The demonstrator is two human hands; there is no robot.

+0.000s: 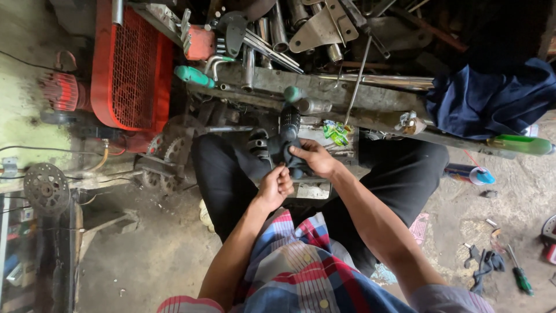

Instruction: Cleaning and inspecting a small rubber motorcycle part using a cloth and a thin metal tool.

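I sit with my knees apart and look down at both hands over my lap. My left hand [275,184] pinches the near edge of a dark cloth [285,148]. My right hand [313,158] grips the same cloth from the right. The cloth is wrapped around a black ribbed cylindrical part [289,122] with a green end [292,93], which points away from me toward a metal beam [324,90].
A red compressor with a mesh guard [132,66] stands at the left, sprockets [46,188] below it. Pipes and brackets are piled at the top. A blue cloth [489,98] and a green-handled screwdriver [520,145] lie at the right, a spray can [469,173] on the floor.
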